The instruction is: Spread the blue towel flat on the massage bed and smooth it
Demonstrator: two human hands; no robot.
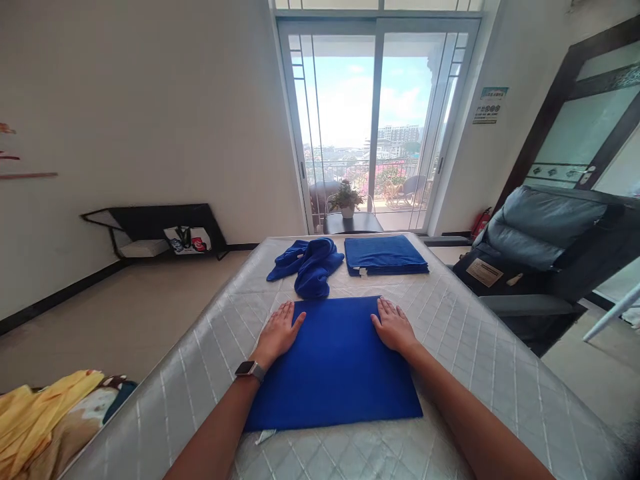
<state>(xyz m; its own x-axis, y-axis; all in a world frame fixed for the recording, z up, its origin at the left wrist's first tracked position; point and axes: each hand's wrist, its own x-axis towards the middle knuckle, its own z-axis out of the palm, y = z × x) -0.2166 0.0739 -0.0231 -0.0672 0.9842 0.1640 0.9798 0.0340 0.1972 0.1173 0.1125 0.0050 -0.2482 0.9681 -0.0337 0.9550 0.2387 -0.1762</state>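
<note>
A blue towel (335, 367) lies spread flat on the quilted mattress (470, 340), with a small white tag at its near left corner. My left hand (280, 328) rests flat on its far left edge, fingers stretched out, a watch on the wrist. On the far right corner lies my right hand (394, 325), palm down with straight fingers. Just beyond the towel is a crumpled blue cloth (315, 263), close to its far edge. Farther right sits a neat stack of folded blue towels (385, 255), a white tag showing at its front.
A dark leather recliner (540, 227) stands right of the mattress. At the lower left is a heap of yellow and brown fabric (55, 413). Against the left wall rests a black-framed piece (165, 230). A potted plant (346, 199) stands on a small table before the glass doors.
</note>
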